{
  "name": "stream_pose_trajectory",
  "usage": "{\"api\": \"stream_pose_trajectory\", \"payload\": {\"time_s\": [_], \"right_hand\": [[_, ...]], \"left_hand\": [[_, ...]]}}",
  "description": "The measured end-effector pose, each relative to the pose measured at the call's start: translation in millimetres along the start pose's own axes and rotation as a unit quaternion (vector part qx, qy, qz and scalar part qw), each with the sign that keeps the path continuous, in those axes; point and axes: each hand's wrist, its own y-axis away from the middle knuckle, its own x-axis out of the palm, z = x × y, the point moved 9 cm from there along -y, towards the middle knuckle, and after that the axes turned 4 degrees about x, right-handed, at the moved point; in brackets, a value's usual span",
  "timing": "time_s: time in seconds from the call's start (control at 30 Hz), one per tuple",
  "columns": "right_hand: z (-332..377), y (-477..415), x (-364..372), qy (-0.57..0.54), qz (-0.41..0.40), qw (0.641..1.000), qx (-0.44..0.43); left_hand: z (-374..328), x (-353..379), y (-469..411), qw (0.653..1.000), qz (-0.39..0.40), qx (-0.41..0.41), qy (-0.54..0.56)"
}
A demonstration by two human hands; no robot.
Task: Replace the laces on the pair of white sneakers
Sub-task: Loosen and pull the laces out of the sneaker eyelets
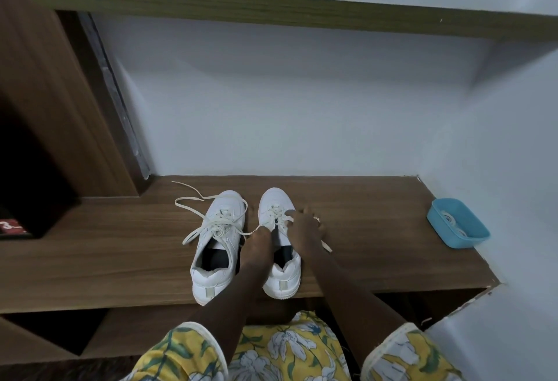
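Unlacing right sneaker (279, 260) on worktop (377, 229) | left grip (259, 237) pinches its lace (274, 214) | right grip (305, 223) rests on lace, hold unclear | advice: steady shoe, slacken each crossing before pulling ends free

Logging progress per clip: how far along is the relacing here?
Done: left sneaker's lace untied, still threaded. In hand: left hand and right hand work at the right sneaker's lace. Remaining: pull both old laces out, thread the laces waiting in the blue tray.
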Motion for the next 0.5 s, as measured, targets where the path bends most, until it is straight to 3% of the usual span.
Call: {"api": "stream_pose_trajectory", "payload": {"time_s": [0.1, 0.37, 0.5], "right_hand": [[17, 2, 8, 0.034, 0.011, 0.998, -0.049], [22, 0, 11, 0.056, 0.053, 0.997, -0.009], [12, -2, 11, 0.045, 0.054, 0.997, 0.022]], "left_hand": [[3, -2, -1, 1.0, -0.014, -0.002, 0.008], [23, -8, 9, 0.971, -0.103, -0.071, 0.206], [24, -10, 14, 0.959, -0.12, -0.081, 0.244]]}}
